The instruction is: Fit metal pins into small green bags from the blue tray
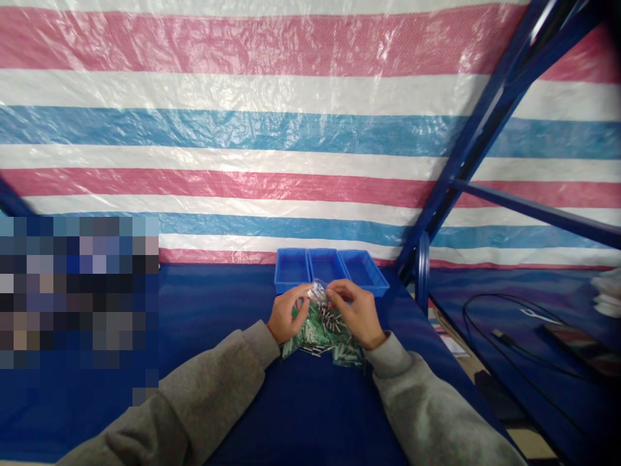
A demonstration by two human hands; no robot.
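Between my two hands is a small clear plastic bag, pinched from both sides. My left hand grips its left edge between thumb and fingers. On the other edge, my right hand has thumb and fingertips closed. What the bag contains is too small to tell. Below it lies a pile of green-tinted plastic bags with small pale pieces inside. Loose metal pins or screws are heaped on the pile, partly behind my right hand. Several more metal pieces lie at its near edge.
Three blue open trays stand side by side just beyond my hands on the blue table. A blue metal frame rises at right. Black cables and a dark flat device lie on another surface at right. The left side is pixelated.
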